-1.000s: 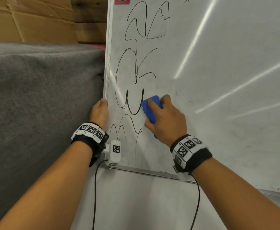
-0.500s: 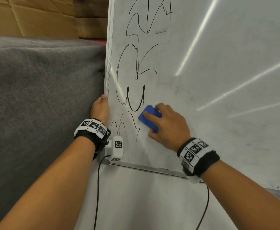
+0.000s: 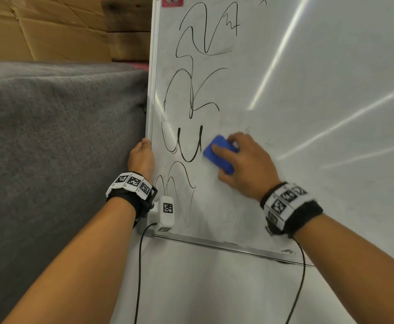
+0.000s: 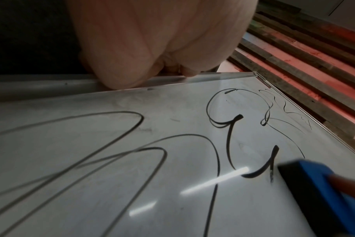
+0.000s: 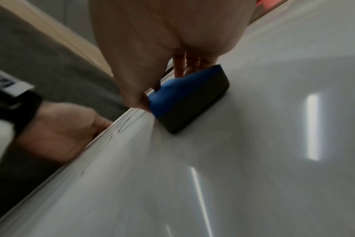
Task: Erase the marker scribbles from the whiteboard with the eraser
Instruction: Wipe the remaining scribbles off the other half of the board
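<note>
A white whiteboard stands upright, with black marker scribbles running down its left side. My right hand grips a blue eraser with a dark felt face and presses it flat on the board, just right of a thick U-shaped stroke. In the left wrist view the eraser sits beside that stroke. My left hand grips the board's left metal edge, fingers wrapped behind the frame and hidden.
A grey fabric-covered block stands against the board's left edge. Cardboard and wooden slats lie behind. The board's bottom rail runs below my wrists. Black cables hang from both wrist cameras.
My right hand slid the eraser down and left half a second ago, then back up to beside the U stroke. The left hand stayed on the frame.
</note>
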{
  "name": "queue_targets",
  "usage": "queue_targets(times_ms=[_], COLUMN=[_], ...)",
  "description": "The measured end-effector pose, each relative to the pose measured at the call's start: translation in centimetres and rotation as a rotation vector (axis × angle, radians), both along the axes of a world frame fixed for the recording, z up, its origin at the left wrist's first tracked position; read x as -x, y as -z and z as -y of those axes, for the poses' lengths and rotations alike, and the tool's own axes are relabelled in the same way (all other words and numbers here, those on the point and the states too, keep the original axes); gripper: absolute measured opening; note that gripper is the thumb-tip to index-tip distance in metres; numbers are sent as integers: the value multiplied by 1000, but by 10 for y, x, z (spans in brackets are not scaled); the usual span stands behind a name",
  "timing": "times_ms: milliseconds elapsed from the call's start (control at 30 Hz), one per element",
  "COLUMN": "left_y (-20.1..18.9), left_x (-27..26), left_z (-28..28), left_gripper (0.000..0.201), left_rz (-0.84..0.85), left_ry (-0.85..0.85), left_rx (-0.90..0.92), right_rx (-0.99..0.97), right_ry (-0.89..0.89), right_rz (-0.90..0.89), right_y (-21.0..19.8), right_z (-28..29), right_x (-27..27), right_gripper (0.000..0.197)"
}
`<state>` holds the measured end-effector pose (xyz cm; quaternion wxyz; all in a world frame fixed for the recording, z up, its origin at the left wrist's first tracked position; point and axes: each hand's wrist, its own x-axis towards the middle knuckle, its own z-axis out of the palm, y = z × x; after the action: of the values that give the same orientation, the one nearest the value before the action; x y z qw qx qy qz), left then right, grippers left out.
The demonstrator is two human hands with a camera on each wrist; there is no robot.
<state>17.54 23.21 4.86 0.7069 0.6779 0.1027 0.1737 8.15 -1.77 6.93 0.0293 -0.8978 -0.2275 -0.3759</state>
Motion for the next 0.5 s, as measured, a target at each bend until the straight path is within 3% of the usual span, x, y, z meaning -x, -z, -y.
queue_targets(times_ms=[100,333,433,500], left_y=[-7,-37,-70,-88], left_x=[1,-2,-8,-14], left_z=[3,5,8,10], left_gripper=[43,52,53,52], left_rz=[-11,-39,-1,28], left_ry=[-21,-53,-29,-15], left_rx=[-14,-184,-258,-257], right_rx=[-39,147,167,69], right_ry=[9,-100,-100,-66], right_rz=[57,9,13,50], right_y=[-26,-4,-25,-50], right_z=[-11,-6,-2,0], right_x=[-18,-20,-27,-37], right_gripper=[38,29,31,33])
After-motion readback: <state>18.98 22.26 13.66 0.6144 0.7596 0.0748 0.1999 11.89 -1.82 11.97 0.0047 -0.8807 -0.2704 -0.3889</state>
